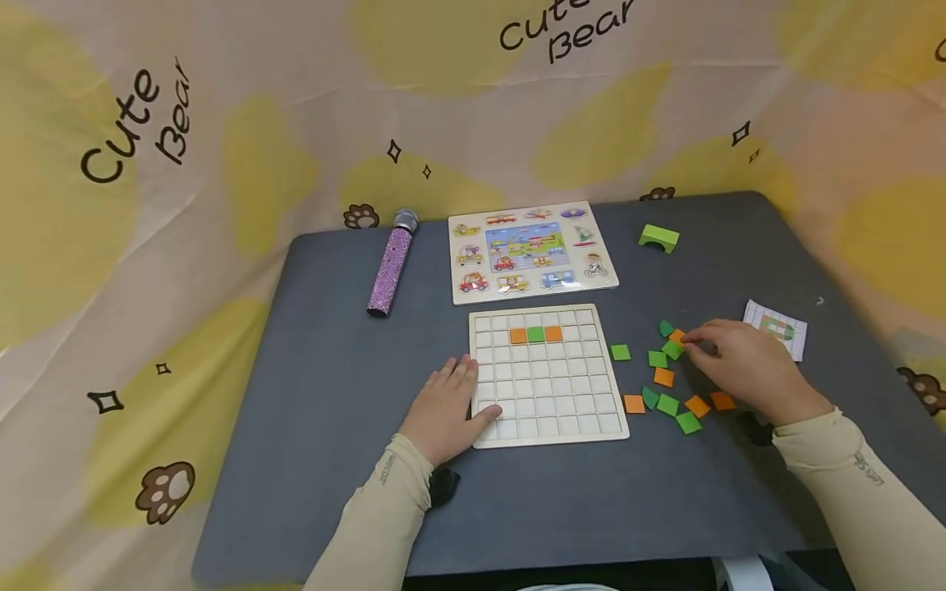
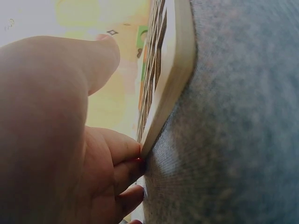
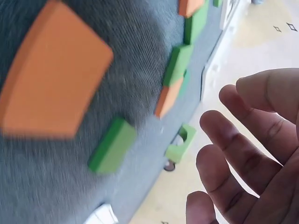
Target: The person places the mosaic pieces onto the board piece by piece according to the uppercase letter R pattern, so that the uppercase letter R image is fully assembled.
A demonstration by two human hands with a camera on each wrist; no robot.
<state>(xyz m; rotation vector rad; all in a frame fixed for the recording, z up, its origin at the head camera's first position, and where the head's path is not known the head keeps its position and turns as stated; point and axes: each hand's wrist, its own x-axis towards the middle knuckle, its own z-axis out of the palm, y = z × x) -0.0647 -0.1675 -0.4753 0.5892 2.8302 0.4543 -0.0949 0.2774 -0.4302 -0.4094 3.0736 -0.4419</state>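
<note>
Head view: grey counter point(image 1: 332, 369), rounded far corners, wide stretch of surface left of the board point(image 1: 550, 402) and a broad strip between the board's near edge and the counter's front.

Board: pale, wood-like, flat, square-celled, mid-counter; three tiles point(image 1: 535, 334) set in its second row from the far edge, orange–green–orange.

Left grip point(image 1: 443, 414): relaxed, fingers extended along the board's left edge, thumb over its near-left squares.

Right grip point(image 1: 746, 365): released, fingers loosely bent, fingertips beside an orange piece point(image 1: 676, 336) in the loose scatter.

Loose pieces point(image 1: 668, 405): right of the board, smooth, green and orange, mostly square, a few greens rounded on one side; some touch, others lie apart, narrow gaps of counter between. One green square sits just off the board's right edge.

Picture puzzle point(image 1: 528, 246): glossy panel of vehicles, just beyond the board. Microphone point(image 1: 390, 271): purple glitter handle, metal mesh head, lying aslant at left. Arch block point(image 1: 660, 237): green, near the far edge. Backdrop point(image 1: 443, 49): creased printed fabric.

Obscured: printed card point(image 1: 776, 327) partly behind the right grip, its pattern too small to read; left wrist view shows the board nearly edge-on; in the right wrist view the nearest orange piece is blurred.
</note>
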